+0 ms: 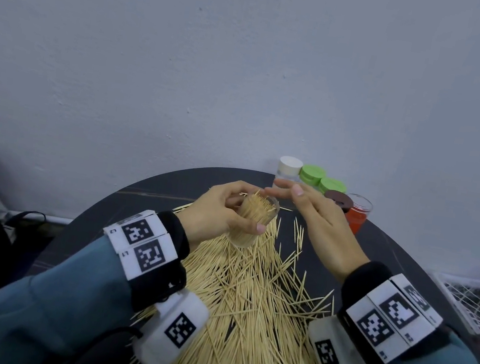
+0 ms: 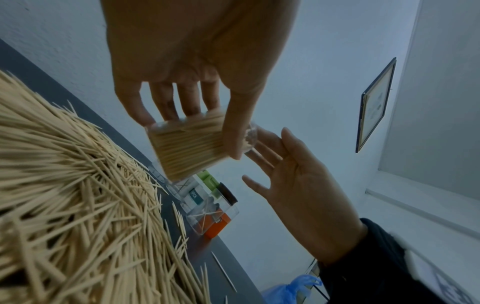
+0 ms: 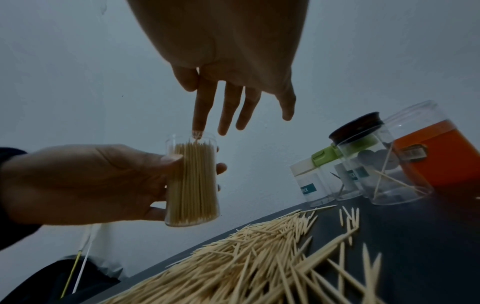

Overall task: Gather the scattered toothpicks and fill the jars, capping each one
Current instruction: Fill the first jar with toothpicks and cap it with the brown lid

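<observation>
From the head camera, the left hand [image 1: 218, 210] is gripping a clear jar [image 1: 253, 221] packed with toothpicks, lifting it above the dark round table [image 1: 410, 249], fingers and thumb wrapped around its wall. The right hand [image 1: 317, 222] is reaching in flat, fingers straight, fingertips over the jar's uncapped mouth. A big heap of loose toothpicks [image 1: 253, 309] is sprawling across the table beneath both wrists. At the far edge, a cream-capped jar [image 1: 289, 169], two green caps [image 1: 322, 179], a brown lid [image 1: 338, 199] and a clear jar with a red label [image 1: 360, 215] are standing together.

Over to the left wrist: the jar is lying tilted in the left hand's fingers [image 2: 182, 98], thumb pressing across its side, and the right hand's open palm is facing its mouth. The heap is filling the lower left.

Right wrist now: the jar is standing nearly upright in the left hand's grip, the sticks reaching almost to the rim. The right hand's fingers [image 3: 228, 107] are hanging straight, one fingertip touching the toothpick tips at the mouth. The other jars are clustering at right, one clear jar [image 3: 394, 170] holding only a few stray sticks.
</observation>
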`<state>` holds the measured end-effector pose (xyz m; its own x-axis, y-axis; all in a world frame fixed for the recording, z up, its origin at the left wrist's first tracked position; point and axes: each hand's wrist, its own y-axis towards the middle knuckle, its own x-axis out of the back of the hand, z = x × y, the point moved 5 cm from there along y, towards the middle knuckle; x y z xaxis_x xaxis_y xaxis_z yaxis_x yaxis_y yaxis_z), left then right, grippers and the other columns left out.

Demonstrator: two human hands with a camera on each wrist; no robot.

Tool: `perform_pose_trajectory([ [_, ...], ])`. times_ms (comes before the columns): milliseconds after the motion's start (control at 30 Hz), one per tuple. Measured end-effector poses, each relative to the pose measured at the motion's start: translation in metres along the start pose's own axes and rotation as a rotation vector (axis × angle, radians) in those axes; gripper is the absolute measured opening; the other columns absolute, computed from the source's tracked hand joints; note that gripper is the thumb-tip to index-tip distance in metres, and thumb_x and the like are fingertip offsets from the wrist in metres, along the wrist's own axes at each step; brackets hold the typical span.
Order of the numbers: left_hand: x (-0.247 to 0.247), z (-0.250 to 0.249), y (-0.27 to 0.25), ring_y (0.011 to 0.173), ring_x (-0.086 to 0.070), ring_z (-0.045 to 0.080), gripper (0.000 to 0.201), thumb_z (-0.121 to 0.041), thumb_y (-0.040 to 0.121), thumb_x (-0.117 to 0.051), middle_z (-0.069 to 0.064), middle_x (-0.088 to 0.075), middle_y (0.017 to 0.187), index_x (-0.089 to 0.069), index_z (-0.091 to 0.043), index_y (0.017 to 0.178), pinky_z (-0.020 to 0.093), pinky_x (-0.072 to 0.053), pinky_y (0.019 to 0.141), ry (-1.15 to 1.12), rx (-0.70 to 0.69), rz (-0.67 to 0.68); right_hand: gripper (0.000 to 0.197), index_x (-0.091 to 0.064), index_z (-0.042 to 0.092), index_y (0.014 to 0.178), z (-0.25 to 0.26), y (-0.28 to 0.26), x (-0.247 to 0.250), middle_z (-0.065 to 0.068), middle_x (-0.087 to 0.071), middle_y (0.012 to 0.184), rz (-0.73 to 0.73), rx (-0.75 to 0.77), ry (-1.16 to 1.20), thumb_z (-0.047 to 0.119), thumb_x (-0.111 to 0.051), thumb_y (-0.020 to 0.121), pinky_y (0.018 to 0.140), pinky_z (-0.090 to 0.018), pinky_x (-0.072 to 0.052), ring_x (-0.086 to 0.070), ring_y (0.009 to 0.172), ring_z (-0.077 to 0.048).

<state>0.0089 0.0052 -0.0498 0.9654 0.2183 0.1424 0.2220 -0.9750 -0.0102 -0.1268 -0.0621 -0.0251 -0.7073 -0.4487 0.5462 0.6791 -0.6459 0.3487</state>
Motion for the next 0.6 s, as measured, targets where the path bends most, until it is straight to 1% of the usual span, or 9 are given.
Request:
perform_pose_trajectory([
  [100,-0.0001,-0.0017,-0.0006,0.096,-0.065,0.010,0.054,-0.001,0.071,-0.075,0.002,-0.070,0.105,-0.057,-0.020,0.119,0.017,-0.048,0.068,0.011,-0.013,0.007,0.040,-0.072,0.027,0.095,0.0013,-0.0009,0.0027,0.015,-0.058,0.123,-0.038,0.029,-0.037,0.034,-0.033,0.098,0.099,-0.023,-0.033,-0.046,0.117,0.000],
  [133,0.0004,-0.0022,-0.0007,0.094,-0.065,0.009,0.054,-0.001,0.072,-0.075,0.001,-0.070,0.105,-0.057,-0.021,0.119,0.014,-0.048,0.065,0.020,-0.017,0.003,0.041,-0.073,0.027,0.091,0.0020,-0.0012,0.0041,0.016,-0.059,0.120,-0.065,0.040,-0.053,0.035,-0.034,0.097,0.099,-0.025,-0.034,-0.047,0.116,0.000],
  [200,0.0012,-0.0025,-0.0005,0.091,-0.065,0.008,0.053,-0.002,0.071,-0.076,0.001,-0.070,0.103,-0.058,-0.021,0.118,0.011,-0.049,0.060,0.039,-0.027,-0.006,0.042,-0.074,0.026,0.084,0.0031,-0.0018,0.0056,0.016,-0.060,0.115,-0.093,0.043,-0.081,0.034,-0.035,0.097,0.096,-0.024,-0.034,-0.047,0.112,-0.001],
  [233,0.0015,-0.0020,-0.0005,0.092,-0.065,0.009,0.054,-0.002,0.070,-0.076,0.001,-0.070,0.103,-0.059,-0.021,0.117,0.012,-0.049,0.060,0.051,-0.030,-0.011,0.042,-0.074,0.025,0.083,0.0034,-0.0021,0.0047,0.016,-0.061,0.113,-0.083,0.037,-0.098,0.034,-0.035,0.097,0.094,-0.023,-0.033,-0.047,0.110,0.000],
  [300,0.0018,-0.0007,-0.0004,0.095,-0.065,0.011,0.055,-0.003,0.069,-0.078,0.001,-0.069,0.104,-0.059,-0.021,0.118,0.016,-0.049,0.066,0.075,-0.031,-0.017,0.042,-0.074,0.024,0.084,0.0042,-0.0027,0.0017,0.014,-0.061,0.112,-0.061,0.033,-0.137,0.033,-0.036,0.098,0.092,-0.020,-0.033,-0.046,0.107,0.001],
  [367,0.0018,-0.0001,-0.0006,0.092,-0.064,0.009,0.055,-0.003,0.070,-0.078,0.000,-0.069,0.102,-0.059,-0.022,0.118,0.018,-0.048,0.069,0.080,-0.031,-0.016,0.042,-0.074,0.023,0.086,0.0041,-0.0027,0.0030,0.014,-0.062,0.110,-0.098,0.038,-0.169,0.034,-0.036,0.097,0.090,-0.020,-0.034,-0.046,0.104,0.002],
  [433,0.0018,-0.0003,-0.0006,0.087,-0.064,0.005,0.055,-0.002,0.070,-0.077,-0.001,-0.069,0.100,-0.059,-0.021,0.117,0.017,-0.048,0.067,0.081,-0.035,-0.011,0.043,-0.075,0.022,0.085,0.0040,-0.0024,0.0064,0.013,-0.063,0.107,-0.140,0.026,-0.187,0.034,-0.036,0.098,0.088,-0.018,-0.033,-0.046,0.102,0.001],
  [533,0.0019,0.0005,-0.0001,0.091,-0.064,0.006,0.056,-0.003,0.068,-0.078,0.001,-0.068,0.102,-0.059,-0.021,0.117,0.019,-0.048,0.071,0.092,-0.035,-0.016,0.043,-0.076,0.021,0.083,0.0044,-0.0025,0.0049,0.013,-0.064,0.104,-0.117,0.030,-0.222,0.034,-0.037,0.097,0.091,-0.026,-0.035,-0.047,0.102,-0.002],
  [600,0.0015,0.0020,0.0003,0.094,-0.064,0.009,0.056,-0.003,0.068,-0.079,0.002,-0.068,0.105,-0.060,-0.021,0.117,0.020,-0.048,0.072,0.095,-0.031,-0.020,0.043,-0.076,0.020,0.085,0.0041,-0.0034,0.0001,0.013,-0.064,0.105,-0.087,0.040,-0.227,0.034,-0.037,0.097,0.093,-0.030,-0.034,-0.048,0.104,-0.004],
])
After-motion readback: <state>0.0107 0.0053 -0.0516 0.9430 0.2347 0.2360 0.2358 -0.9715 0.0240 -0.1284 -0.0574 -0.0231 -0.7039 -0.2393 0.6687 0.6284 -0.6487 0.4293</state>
